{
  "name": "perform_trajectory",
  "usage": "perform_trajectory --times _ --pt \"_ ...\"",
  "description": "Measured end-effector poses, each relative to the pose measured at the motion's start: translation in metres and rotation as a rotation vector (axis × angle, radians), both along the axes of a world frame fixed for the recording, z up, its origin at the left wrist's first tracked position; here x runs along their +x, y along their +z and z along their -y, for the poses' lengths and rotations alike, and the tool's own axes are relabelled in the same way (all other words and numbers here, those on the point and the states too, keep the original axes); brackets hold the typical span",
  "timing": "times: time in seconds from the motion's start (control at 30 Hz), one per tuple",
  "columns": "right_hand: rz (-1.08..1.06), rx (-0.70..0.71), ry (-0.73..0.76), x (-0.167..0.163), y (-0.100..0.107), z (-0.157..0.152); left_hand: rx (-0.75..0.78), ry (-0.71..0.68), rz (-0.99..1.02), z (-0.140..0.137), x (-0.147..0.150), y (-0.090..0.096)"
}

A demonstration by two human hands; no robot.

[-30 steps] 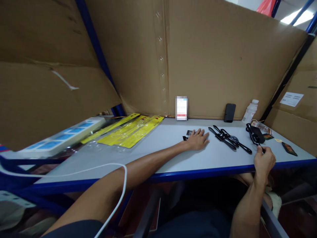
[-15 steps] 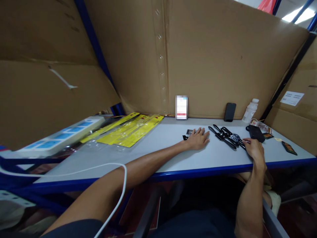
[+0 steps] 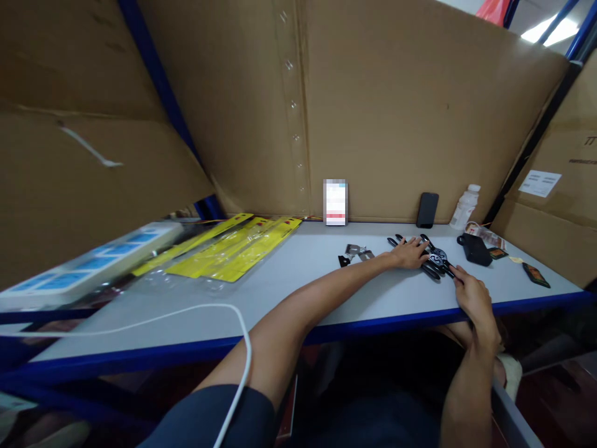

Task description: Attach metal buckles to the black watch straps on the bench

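Observation:
A cluster of black long-handled tools (image 3: pixel 432 271) lies on the table to the right of the middle; a round black piece with a pale pattern (image 3: pixel 437 257) is among them. My left hand (image 3: pixel 410 254) rests palm down on the left part of this cluster, fingers spread, partly covering it. At the cluster's right side, my right hand (image 3: pixel 473 295) has its fingers closed around a black handle (image 3: pixel 451 269). Left of my left hand, several small flat metal pieces (image 3: pixel 353 249) and a small black piece (image 3: pixel 344 261) lie loose on the tabletop.
Yellow packages with clear plastic (image 3: pixel 233 255) and a white power strip (image 3: pixel 88 264) lie at left. A lit phone (image 3: pixel 336 202), a dark phone (image 3: pixel 427 210) and a bottle (image 3: pixel 465 206) stand at the back. A black case (image 3: pixel 474 250) lies at right. A white cable (image 3: pixel 186 309) crosses my left arm.
My left hand has moved right, from the small metal pieces onto the black tools, uncovering the metal pieces. My right hand stays at the black handle. The view has shifted slightly.

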State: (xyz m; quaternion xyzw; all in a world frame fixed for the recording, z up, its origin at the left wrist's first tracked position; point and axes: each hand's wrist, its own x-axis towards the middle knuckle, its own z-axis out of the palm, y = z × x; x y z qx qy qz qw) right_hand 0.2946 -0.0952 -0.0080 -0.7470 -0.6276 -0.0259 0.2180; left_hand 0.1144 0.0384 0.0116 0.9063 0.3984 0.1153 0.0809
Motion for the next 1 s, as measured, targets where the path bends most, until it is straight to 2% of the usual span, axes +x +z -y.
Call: perform_trajectory --times 0.2,0.3,0.43,0.5,0.6,0.67,0.73,0.87,1.0 --pt "0.025 -0.019 0.01 -0.013 0.002 0.001 0.103 -0.141 0.007 0.01 -0.013 -0.02" --pt "0.0 -0.018 0.055 -0.02 0.002 -0.008 0.116 -0.191 0.017 0.019 -0.019 -0.02" --pt "-0.06 -0.019 0.138 -0.029 0.003 -0.017 0.098 -0.188 0.012 0.026 -0.021 -0.016" --pt "-0.1 0.044 0.142 -0.032 0.005 -0.014 0.118 -0.158 0.037 0.032 -0.024 -0.012" --pt "-0.145 0.257 0.071 -0.04 0.011 0.001 0.208 -0.031 0.092 0.044 -0.033 -0.004" --pt "-0.146 0.312 0.051 -0.05 0.016 0.014 0.274 0.039 0.074 0.053 -0.041 0.002" --pt "-0.1 0.263 0.095 -0.064 0.02 0.025 0.282 0.06 0.02 0.061 -0.048 0.007" --pt "0.04 0.06 0.14 -0.096 0.023 0.035 0.262 0.042 -0.058 0.074 -0.062 0.013" --pt "0.11 0.005 0.156 -0.116 0.021 0.036 0.293 -0.05 -0.139 0.081 -0.082 0.018"
